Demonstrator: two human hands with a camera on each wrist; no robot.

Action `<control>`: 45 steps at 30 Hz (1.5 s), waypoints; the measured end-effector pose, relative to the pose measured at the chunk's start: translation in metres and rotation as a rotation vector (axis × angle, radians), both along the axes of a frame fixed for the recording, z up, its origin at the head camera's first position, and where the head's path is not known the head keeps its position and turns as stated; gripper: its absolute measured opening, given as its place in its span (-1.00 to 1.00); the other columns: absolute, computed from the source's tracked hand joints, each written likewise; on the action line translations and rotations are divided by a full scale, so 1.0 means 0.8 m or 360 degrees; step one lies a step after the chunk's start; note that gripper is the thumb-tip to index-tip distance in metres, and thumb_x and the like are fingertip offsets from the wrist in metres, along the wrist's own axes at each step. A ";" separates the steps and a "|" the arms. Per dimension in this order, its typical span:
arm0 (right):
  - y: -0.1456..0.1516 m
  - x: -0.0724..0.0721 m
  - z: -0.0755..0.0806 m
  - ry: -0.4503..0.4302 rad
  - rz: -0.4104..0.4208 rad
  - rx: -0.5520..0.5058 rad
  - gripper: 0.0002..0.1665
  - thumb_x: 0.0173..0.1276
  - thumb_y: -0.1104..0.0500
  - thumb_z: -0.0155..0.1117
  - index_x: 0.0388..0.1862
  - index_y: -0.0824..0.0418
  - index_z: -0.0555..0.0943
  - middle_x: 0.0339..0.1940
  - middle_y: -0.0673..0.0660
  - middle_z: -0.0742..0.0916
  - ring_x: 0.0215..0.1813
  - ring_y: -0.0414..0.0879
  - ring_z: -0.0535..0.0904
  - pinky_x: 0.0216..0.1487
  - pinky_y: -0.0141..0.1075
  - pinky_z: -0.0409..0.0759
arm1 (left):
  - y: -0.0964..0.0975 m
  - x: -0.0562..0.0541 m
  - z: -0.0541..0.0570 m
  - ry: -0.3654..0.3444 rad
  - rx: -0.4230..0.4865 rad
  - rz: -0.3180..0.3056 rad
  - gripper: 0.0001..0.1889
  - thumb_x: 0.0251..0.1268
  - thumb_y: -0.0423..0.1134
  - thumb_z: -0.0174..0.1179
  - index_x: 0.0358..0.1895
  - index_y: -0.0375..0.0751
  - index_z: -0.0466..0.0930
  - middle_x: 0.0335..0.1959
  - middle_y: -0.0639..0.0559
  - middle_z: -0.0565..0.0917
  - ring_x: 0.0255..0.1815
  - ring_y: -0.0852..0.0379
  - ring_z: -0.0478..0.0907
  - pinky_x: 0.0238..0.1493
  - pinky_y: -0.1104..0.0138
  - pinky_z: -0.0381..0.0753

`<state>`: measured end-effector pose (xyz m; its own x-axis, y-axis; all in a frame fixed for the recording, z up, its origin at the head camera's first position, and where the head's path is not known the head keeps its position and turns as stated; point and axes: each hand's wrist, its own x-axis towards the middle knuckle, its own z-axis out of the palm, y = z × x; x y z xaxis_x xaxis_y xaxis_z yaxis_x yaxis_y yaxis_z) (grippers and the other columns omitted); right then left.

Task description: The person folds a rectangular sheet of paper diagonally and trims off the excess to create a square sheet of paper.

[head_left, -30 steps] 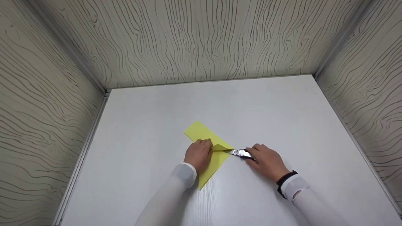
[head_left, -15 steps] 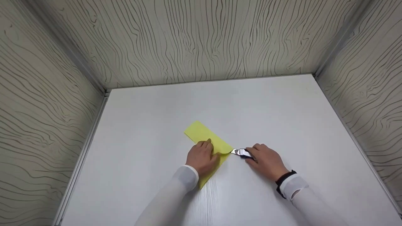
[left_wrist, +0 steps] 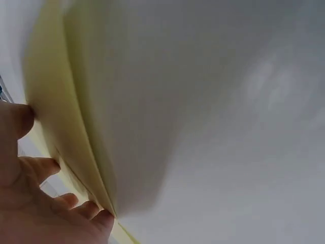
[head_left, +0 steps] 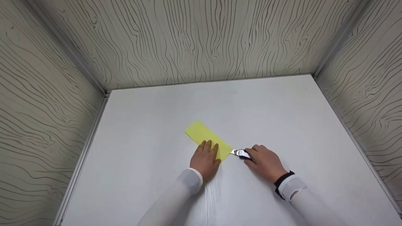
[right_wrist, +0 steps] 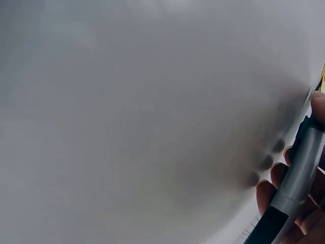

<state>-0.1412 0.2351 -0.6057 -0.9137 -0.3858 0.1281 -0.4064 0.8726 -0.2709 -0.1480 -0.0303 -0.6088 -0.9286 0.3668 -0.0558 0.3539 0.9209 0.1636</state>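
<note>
Left hand [head_left: 205, 161], fingers spread, hiding part of paper [head_left: 203, 131]; right hand [head_left: 266, 162], fingers gripping knife [head_left: 242, 153]; table [head_left: 157, 125] beneath fingers.

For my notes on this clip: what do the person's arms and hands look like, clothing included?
The left hand and right hand are ungloved. Both the left sleeve and right sleeve are long and whitish, with greyish cuffs. A black band circles the right wrist, and a small gap shows in that sleeve.
</note>
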 end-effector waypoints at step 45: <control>0.002 0.007 -0.002 0.0074 -0.0061 -0.0038 -0.55 0.23 0.01 0.58 0.05 0.15 0.74 -0.40 -0.09 0.51 -0.38 -0.18 0.35 -0.44 -0.33 0.40 | -0.001 0.002 0.007 -0.0160 -0.0120 -0.0028 -0.36 0.65 0.11 -0.14 0.66 0.02 0.08 0.66 -0.20 0.04 0.66 -0.14 -0.04 0.59 0.06 0.03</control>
<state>-0.1355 0.2364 -0.6072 -0.9205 -0.3470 0.1795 -0.3855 0.8813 -0.2732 -0.1466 -0.0310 -0.6033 -0.9104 0.3744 -0.1762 0.3556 0.9256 0.1295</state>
